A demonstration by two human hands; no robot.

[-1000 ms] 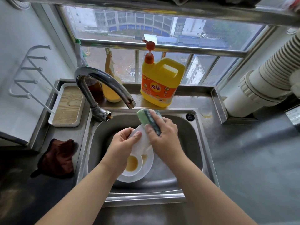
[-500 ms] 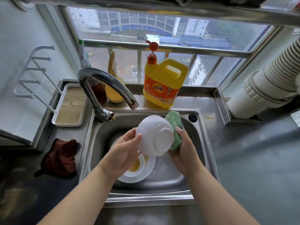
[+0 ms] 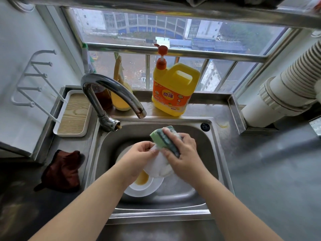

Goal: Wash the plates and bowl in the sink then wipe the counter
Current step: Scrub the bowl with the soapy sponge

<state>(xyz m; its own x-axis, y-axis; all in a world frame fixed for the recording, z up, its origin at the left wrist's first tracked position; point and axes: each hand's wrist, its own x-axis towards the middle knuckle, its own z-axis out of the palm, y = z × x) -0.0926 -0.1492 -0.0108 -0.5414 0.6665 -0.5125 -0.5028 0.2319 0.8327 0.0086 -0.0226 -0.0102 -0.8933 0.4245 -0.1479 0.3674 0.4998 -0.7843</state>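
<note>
Steel counter (image 3: 260, 171) is surrounding the sink (image 3: 213, 153) at frame centre. Over it, the left hand (image 3: 137, 160) is gripping the bowl (image 3: 159, 167) while the right hand (image 3: 184, 157) is clutching the sponge (image 3: 164, 139), scrubbing. Plates (image 3: 144, 188) below are probably waiting for their scrub next.

**Bare Forearms, Bare Hands**

Two forearms entered from the lower edge of the frame, one from the lower left and one from the lower right, both uncovered as far as the frame showed. No sleeve cuff appeared on either. The left hand (image 3: 139, 157) and the right hand (image 3: 184, 153), at the centre of the frame, wore no gloves, and the visible fingers carried no rings.
</note>
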